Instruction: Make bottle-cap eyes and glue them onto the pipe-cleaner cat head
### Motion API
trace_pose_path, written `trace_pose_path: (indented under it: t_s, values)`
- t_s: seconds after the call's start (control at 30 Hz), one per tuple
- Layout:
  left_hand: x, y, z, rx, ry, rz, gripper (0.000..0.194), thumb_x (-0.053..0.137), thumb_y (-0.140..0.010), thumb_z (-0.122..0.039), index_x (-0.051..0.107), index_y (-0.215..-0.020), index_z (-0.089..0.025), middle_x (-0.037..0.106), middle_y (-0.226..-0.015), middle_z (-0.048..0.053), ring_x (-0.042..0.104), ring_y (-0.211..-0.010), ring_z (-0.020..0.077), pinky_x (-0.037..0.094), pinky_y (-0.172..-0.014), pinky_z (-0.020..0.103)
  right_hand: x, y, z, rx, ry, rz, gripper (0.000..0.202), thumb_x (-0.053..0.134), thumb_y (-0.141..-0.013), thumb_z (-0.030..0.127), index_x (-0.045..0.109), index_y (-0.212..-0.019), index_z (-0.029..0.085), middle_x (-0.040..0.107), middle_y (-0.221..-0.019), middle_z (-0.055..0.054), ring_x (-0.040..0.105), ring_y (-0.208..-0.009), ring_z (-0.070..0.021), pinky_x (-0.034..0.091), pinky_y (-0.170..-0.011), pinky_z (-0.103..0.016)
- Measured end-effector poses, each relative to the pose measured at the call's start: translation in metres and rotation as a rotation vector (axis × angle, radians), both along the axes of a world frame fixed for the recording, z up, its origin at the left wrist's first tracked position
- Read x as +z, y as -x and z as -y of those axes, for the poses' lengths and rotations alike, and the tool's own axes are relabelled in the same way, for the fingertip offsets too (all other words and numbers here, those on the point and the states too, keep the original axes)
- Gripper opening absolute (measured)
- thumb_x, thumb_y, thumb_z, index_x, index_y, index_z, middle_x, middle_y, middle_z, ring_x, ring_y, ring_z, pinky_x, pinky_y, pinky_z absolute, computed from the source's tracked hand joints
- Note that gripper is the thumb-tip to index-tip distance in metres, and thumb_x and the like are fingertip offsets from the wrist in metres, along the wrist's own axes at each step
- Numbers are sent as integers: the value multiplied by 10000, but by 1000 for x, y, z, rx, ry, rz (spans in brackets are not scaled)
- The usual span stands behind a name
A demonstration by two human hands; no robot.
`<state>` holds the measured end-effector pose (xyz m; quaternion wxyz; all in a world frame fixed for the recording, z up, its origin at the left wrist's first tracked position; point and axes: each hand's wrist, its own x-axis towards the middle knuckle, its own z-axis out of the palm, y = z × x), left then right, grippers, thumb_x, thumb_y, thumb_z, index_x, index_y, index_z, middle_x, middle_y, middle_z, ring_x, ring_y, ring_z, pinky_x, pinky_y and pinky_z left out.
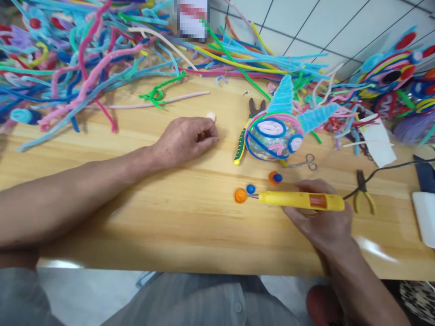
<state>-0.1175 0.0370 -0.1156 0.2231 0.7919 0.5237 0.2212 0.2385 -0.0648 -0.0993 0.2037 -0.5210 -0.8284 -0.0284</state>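
The right hand point(329, 224) has its grip clenched round the glue gun point(288, 199), nozzle at the orange disc's point(240, 195) 3 o'clock; towards 10 o'clock, the left hand point(181, 140) curls above the tabletop point(152, 226), grip contents unclear

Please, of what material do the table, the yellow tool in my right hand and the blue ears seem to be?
Table: wood or wood-look laminate, glossy, judging by pale grain and bright reflections.
Yellow tool: probably hard plastic, smooth, evenly coloured; its grey tip looks like metal.
Blue ears: likely fuzzy craft stems, matt, with soft ridges side by side.
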Motion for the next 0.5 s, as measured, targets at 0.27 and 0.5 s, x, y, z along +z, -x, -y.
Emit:
trace_pose_path:
  t_s: [0.27, 0.5]
  values:
    - [-2, 0, -1, 0, -36, -9, 191, 605, -944, -328, 744, -936, -198, 784, -871, 17, 668, -740, 153, 420, -685, 259, -5, 1, 4, 0, -33, 79, 235, 669, -838, 320, 623, -1065, 274, 744, -867, -10, 727, -713, -202, 532, -587, -284]
    - [-2, 0, 0, -10, -65, -25, 207, 598, -953, -347, 756, -958, -213, 792, -885, 29, 683, -747, 174, 454, -691, 287, -3, 1, 1, 104, -71, 140, 184, 684, -870, 244, 618, -1042, 247, 726, -833, -20, 685, -668, -190, 455, -557, -283]
